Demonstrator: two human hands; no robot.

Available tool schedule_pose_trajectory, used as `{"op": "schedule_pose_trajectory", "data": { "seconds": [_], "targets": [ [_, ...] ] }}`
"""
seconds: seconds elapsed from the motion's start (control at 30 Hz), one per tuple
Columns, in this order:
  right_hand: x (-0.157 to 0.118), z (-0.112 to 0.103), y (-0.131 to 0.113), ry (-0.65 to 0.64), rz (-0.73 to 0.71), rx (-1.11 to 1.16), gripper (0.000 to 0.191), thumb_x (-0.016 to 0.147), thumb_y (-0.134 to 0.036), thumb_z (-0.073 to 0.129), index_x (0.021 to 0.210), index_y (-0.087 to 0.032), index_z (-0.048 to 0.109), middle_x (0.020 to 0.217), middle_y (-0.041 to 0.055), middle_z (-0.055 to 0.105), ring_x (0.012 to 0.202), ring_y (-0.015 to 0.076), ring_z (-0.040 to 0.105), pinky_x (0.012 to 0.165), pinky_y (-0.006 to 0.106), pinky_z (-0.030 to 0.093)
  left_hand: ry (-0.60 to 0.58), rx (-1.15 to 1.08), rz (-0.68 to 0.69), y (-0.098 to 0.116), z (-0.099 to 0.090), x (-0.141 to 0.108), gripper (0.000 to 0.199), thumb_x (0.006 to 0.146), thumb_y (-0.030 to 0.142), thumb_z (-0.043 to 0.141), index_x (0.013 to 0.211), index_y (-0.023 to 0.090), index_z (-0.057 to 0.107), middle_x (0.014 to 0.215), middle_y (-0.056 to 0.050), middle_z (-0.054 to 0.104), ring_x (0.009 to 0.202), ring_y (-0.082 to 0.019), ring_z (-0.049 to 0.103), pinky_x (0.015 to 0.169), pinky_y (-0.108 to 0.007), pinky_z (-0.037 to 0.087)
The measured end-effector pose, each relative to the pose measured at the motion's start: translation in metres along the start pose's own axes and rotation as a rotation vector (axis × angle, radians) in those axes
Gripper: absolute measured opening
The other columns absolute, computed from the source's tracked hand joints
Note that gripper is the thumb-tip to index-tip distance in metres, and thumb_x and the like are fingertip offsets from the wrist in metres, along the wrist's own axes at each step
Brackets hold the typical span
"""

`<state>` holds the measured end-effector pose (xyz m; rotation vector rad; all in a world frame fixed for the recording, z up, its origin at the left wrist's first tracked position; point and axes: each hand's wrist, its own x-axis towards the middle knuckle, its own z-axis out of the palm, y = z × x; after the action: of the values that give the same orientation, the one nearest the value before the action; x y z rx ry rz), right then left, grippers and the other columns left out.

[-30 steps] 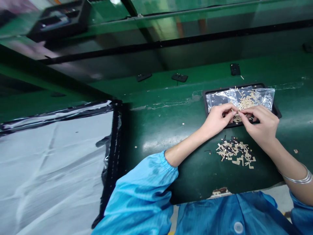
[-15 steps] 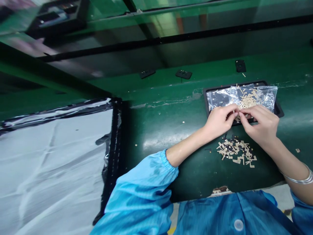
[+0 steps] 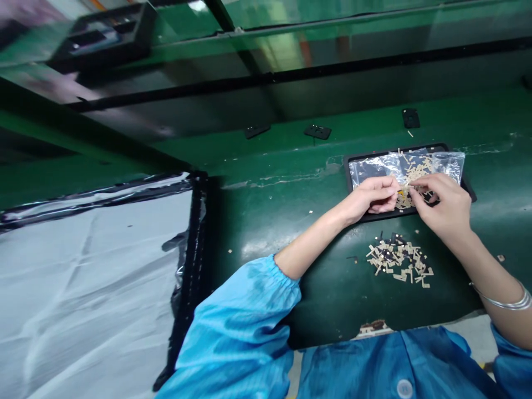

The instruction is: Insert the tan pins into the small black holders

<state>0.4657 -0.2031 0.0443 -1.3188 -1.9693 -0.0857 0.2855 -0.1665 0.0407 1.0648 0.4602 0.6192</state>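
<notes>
My left hand [image 3: 377, 195] is closed over the lower middle of a black tray [image 3: 348, 176], thumb pressed against the fingers. My right hand [image 3: 445, 202] faces it from the right, thumb and forefinger pinched close together. Something small and pale shows between the two sets of fingertips, too tiny to make out. Under and behind the hands, a clear plastic bag [image 3: 374, 166] lies in the tray with many small beige pieces [image 3: 419, 169] on it. Nearer my body, a loose pile of beige and dark pieces [image 3: 399, 257] rests on the green table [image 3: 266, 221].
Three small black parts lie towards the back: one [image 3: 256, 131] at left, one [image 3: 318, 132] in the middle, one [image 3: 411, 118] at right. A white-covered surface with a black edge [image 3: 197, 221] fills the left. A black box [image 3: 103, 39] stands on the upper-left shelf.
My left fingers have curled in and drawn slightly left from the right hand, opening a small gap between them. The view has shifted slightly, so the table's contents sit a little lower.
</notes>
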Motion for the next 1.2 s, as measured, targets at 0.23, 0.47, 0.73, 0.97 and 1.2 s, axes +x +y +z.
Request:
{"op": "schedule_pose_trajectory", "data": {
  "seconds": [0.23, 0.47, 0.73, 0.97, 1.2],
  "targets": [
    [0.001, -0.007, -0.018, 0.057, -0.234, 0.198, 0.022, 0.074, -0.005, 0.065, 0.088, -0.022, 0.06, 0.075, 0.0021, 0.068, 0.067, 0.016, 0.062, 0.06, 0.03, 0.049, -0.113, 0.011, -0.064, 0.004, 0.001, -0.002, 0.021, 0.082, 0.031, 0.049, 0.069, 0.017, 0.041, 0.049, 0.007, 0.035, 0.041, -0.004, 0.022, 0.041, -0.019, 0.01],
    [-0.001, -0.006, -0.018, 0.036, -0.178, 0.236, 0.019, 0.076, -0.007, 0.064, 0.082, -0.024, 0.059, 0.073, 0.0005, 0.068, 0.064, 0.0155, 0.062, 0.056, 0.031, 0.048, -0.149, 0.049, -0.084, 0.005, -0.001, -0.001, 0.021, 0.079, 0.033, 0.05, 0.067, 0.018, 0.042, 0.05, 0.005, 0.037, 0.043, -0.006, 0.023, 0.043, -0.022, 0.011],
    [-0.002, -0.006, -0.02, 0.04, -0.167, 0.252, 0.019, 0.075, -0.008, 0.065, 0.084, -0.023, 0.059, 0.073, 0.0006, 0.067, 0.062, 0.014, 0.059, 0.052, 0.029, 0.046, -0.161, 0.052, -0.092, 0.006, 0.0, -0.002, 0.02, 0.079, 0.032, 0.05, 0.066, 0.018, 0.043, 0.05, 0.005, 0.037, 0.042, -0.006, 0.023, 0.044, -0.023, 0.011],
    [-0.001, -0.006, -0.019, 0.02, -0.234, 0.262, 0.022, 0.074, -0.005, 0.065, 0.084, -0.023, 0.059, 0.074, 0.0007, 0.067, 0.064, 0.0146, 0.06, 0.056, 0.03, 0.048, -0.187, 0.051, -0.07, 0.004, -0.004, 0.0, 0.02, 0.08, 0.03, 0.049, 0.066, 0.017, 0.042, 0.05, 0.005, 0.036, 0.042, -0.006, 0.023, 0.044, -0.023, 0.011],
    [-0.003, -0.009, -0.021, 0.024, -0.186, 0.328, 0.022, 0.071, -0.003, 0.065, 0.081, -0.022, 0.057, 0.071, 0.0002, 0.064, 0.06, 0.013, 0.056, 0.052, 0.028, 0.045, -0.057, 0.148, -0.037, 0.008, 0.001, -0.001, 0.02, 0.083, 0.035, 0.049, 0.075, 0.017, 0.05, 0.053, 0.004, 0.04, 0.042, -0.006, 0.029, 0.041, -0.02, 0.018]
  ]
}}
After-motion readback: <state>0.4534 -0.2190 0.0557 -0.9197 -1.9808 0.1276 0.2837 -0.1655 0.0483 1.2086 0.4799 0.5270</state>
